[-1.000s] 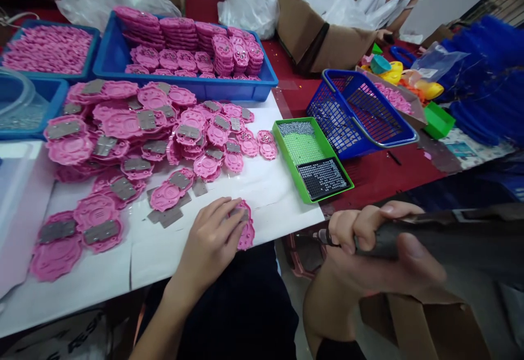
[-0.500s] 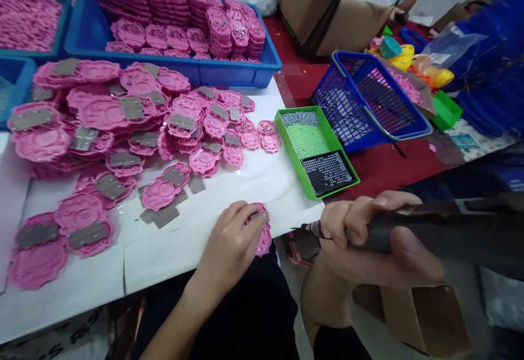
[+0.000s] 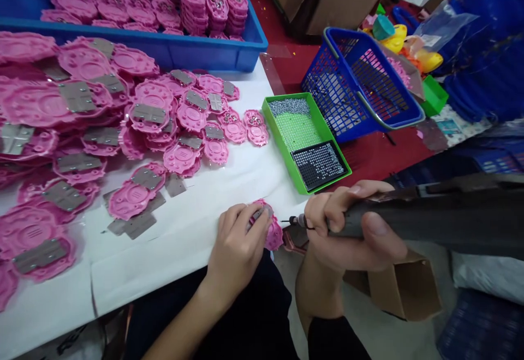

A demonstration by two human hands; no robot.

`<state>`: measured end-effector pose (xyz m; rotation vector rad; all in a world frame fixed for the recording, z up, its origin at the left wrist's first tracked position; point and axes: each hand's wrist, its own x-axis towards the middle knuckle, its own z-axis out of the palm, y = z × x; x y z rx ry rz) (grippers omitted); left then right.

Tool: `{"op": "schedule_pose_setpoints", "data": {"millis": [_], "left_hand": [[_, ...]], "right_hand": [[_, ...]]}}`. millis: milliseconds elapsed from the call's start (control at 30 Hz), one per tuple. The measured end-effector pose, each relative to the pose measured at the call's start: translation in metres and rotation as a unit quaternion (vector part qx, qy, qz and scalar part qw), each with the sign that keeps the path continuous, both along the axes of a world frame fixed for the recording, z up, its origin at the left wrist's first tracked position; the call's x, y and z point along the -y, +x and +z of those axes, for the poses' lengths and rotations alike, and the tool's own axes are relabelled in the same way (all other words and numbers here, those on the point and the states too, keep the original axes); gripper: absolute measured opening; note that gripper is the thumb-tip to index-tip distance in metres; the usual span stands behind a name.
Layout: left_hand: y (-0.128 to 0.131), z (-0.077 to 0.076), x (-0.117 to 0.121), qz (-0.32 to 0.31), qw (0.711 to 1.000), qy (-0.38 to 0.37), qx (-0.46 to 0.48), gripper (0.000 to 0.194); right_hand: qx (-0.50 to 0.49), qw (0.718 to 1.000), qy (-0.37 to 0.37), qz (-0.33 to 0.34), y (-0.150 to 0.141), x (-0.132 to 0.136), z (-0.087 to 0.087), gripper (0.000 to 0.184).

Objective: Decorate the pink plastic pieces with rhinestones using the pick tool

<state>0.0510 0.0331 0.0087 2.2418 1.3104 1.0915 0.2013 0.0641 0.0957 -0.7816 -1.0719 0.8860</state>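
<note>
My left hand [image 3: 238, 240] presses a pink plastic casing [image 3: 274, 233] with a grey metal plate at the table's front edge, its fingers bent over the plate. In my right hand [image 3: 356, 226] is a dark electric screwdriver [image 3: 442, 215], gripped in the fist. Its thin bit points left and ends just short of the casing's right side. Beyond the hands lies a green tray [image 3: 287, 171] with loose screws at the far end and a black screw plate [image 3: 319, 163] at the near end. Many similar pink casings with metal plates [image 3: 180, 155] are heaped to the left.
A blue bin [image 3: 204, 54] of stacked pink casings stands at the back left. Right of the green tray is a blue basket [image 3: 347, 84]. Loose metal plates [image 3: 139, 223] lie on the white table covering. A cardboard box [image 3: 417, 289] is on the floor at right.
The view has shifted, so the table's things sit further left and higher. My right hand has brought the screwdriver's tip closer to the casing. My left hand stays on the casing.
</note>
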Motion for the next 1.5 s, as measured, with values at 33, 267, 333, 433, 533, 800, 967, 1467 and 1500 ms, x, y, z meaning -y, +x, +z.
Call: {"op": "schedule_pose_setpoints", "data": {"millis": [33,267,333,433,533,800,967,1467,1500], "left_hand": [[-0.002,0.000,0.000,-0.008,1.000,-0.004,0.002,0.026],[-0.010,0.001,-0.002,-0.045,0.998,-0.030,0.007,0.031],[-0.011,0.001,-0.002,-0.046,0.998,-0.033,0.008,0.032],[-0.010,0.002,-0.002,-0.042,0.999,-0.024,0.012,0.030],[-0.008,0.002,-0.003,-0.036,0.999,-0.018,0.009,0.027],[-0.008,0.000,-0.002,-0.042,0.999,-0.021,0.008,0.028],[-0.009,0.000,-0.002,-0.045,0.999,-0.016,0.005,0.027],[-0.008,0.003,-0.004,-0.040,0.999,-0.033,0.003,0.023],[-0.008,0.003,-0.004,-0.040,0.999,-0.035,0.004,0.022]], "right_hand": [[0.003,1.000,-0.003,-0.005,0.000,0.000,0.000,0.013],[0.006,1.000,-0.009,-0.025,-0.003,-0.002,-0.001,0.010],[0.003,1.000,-0.007,-0.028,-0.004,-0.003,-0.002,0.009],[0.010,1.000,-0.010,-0.028,-0.006,-0.004,-0.002,0.009],[0.011,0.999,-0.018,-0.030,-0.010,-0.005,-0.004,0.008],[0.018,0.998,-0.046,-0.042,-0.013,-0.006,-0.008,0.010],[0.011,0.999,-0.031,-0.031,-0.014,-0.007,-0.008,0.008],[-0.001,1.000,0.017,0.009,-0.015,-0.009,-0.012,0.011],[0.000,1.000,0.022,0.015,-0.014,-0.009,-0.012,0.012]]}}
